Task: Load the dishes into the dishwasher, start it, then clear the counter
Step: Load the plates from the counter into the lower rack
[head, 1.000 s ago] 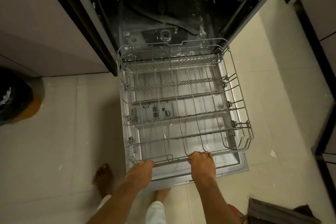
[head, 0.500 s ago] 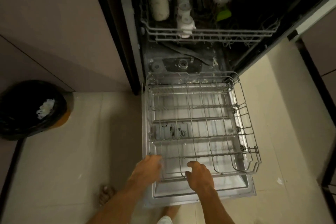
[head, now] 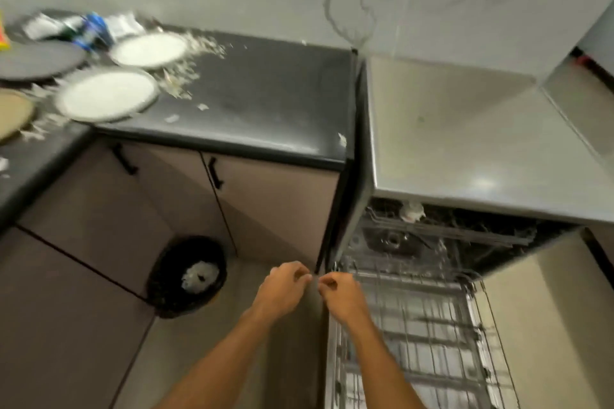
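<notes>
The dishwasher [head: 465, 149] stands open at the right, its lower wire rack [head: 428, 335] pulled out over the lowered door. The upper rack [head: 448, 226] sits inside with a pale cup [head: 412, 211]. Both hands hover in the air near the rack's left corner, fingers loosely curled, holding nothing: my left hand [head: 282, 287] over the floor, my right hand [head: 342, 292] over the rack's edge. On the black counter [head: 265, 93] at the upper left lie two white plates [head: 106, 95] [head: 149, 50], a dark plate [head: 36, 60] and a tan plate [head: 13, 111].
Scraps of white litter [head: 186, 73] are strewn on the counter, with packets and a blue can [head: 89, 30] at its back. A black waste bin [head: 187, 276] stands on the floor below the cabinet doors [head: 159, 209]. The counter turns a corner at the left.
Both hands let go of the lower rack's front rim and lifted. The view swung up and left, bringing the counter and plates into sight.
</notes>
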### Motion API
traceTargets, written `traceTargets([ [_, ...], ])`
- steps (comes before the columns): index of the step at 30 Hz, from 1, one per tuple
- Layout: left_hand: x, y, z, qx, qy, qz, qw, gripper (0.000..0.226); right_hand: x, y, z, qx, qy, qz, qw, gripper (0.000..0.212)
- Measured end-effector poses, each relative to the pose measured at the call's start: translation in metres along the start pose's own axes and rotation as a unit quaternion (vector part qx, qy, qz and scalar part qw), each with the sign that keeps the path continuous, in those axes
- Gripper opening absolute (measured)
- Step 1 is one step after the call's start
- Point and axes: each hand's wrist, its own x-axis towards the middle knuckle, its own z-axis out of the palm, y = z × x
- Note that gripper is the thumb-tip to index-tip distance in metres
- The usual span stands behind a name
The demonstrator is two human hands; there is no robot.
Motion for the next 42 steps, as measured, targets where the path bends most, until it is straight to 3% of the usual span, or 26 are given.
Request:
traceTargets([
  [8,0.010,0.012,-0.167,-0.124,0.134,-0.002,0.983,0.017,0.025,-0.170,-0.024,0.012,0.037,-0.131,0.991,0.010],
  [19,0.075,-0.017,-0.329,-0.165,0.263,-0.045,0.950,0.006,0.122,-0.331,-0.007,0.025,-0.021,-0.203,0.979,0.018],
  [28,0.102,-0.083,-0.421,-0.206,0.371,-0.168,0.890,0.002,0.181,-0.447,0.041,0.023,-0.092,-0.221,0.971,0.008],
  [33,0.116,-0.129,-0.474,-0.197,0.431,-0.228,0.850,0.017,0.212,-0.503,0.075,-0.005,-0.076,-0.217,0.973,0.008],
  [42,0.152,-0.202,-0.551,-0.130,0.428,-0.294,0.845,0.012,0.238,-0.571,0.136,0.015,-0.019,-0.144,0.989,0.014],
])
